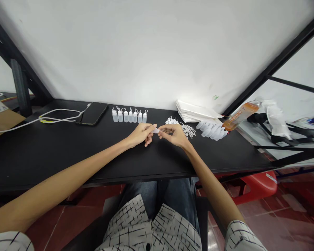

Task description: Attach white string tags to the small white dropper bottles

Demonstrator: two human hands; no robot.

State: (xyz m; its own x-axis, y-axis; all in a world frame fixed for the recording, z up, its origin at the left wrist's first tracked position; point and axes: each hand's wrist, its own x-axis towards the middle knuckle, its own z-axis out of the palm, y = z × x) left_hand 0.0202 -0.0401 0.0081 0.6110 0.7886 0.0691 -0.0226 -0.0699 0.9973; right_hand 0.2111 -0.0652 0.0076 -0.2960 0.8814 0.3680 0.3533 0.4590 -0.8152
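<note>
Over the middle of the black table, my left hand is closed round a small translucent plastic bottle, held tilted sideways. My right hand pinches at the bottle's right end; whatever lies between those fingertips is too small to make out. Just behind my right hand is a heap of small white caps, partly hidden. White cord-like loops lie tangled beside it. Farther right, several uncapped translucent bottles lie on their sides. Capped bottles stand upright in a row behind my left hand.
A black phone and white cable lie to the left, near a cardboard box. At the back right are stacked white sheets and an orange-labelled bottle. Black metal frame bars rise at both sides.
</note>
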